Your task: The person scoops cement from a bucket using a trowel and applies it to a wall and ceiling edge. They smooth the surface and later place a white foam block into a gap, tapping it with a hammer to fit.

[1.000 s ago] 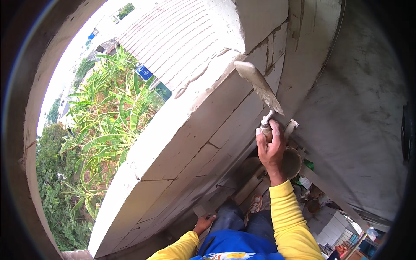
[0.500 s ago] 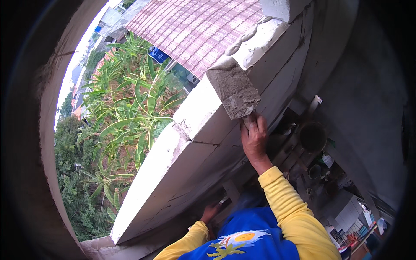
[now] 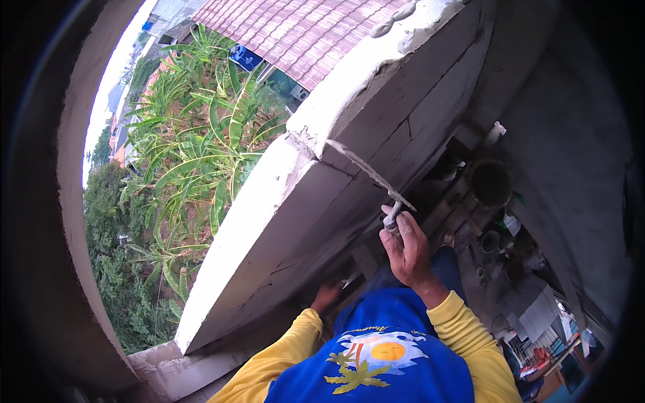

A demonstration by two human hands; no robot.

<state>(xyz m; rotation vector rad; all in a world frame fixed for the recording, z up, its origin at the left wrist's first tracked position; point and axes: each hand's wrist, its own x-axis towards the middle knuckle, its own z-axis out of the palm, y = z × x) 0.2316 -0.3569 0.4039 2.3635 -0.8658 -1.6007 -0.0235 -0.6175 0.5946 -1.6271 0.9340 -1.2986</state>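
My right hand [image 3: 408,254] is closed round the handle of a trowel [image 3: 368,169]. The blade, coated in grey mortar, is turned nearly edge-on and stands just off the inner face of a pale block wall [image 3: 322,201]. Wet mortar [image 3: 363,74] covers the wall's top beyond a joint between two blocks; nearer me the top is bare, with a grey smear by that joint. Low in the shade beside the wall is my left hand [image 3: 327,295], close to a small light-coloured object. Its fingers are too dark to make out.
Outside the wall are banana plants [image 3: 215,148] and a pinkish tiled roof [image 3: 295,33], well below. A round dark bucket [image 3: 490,183], a smaller pail [image 3: 490,241] and scattered gear stand on the floor at right. A curved concrete edge [image 3: 74,168] rises at left.
My right hand has drawn the trowel back from the wall top toward me and turned its blade from flat to edge-on. Mortar now coats the stretch beneath it. The view has shifted.
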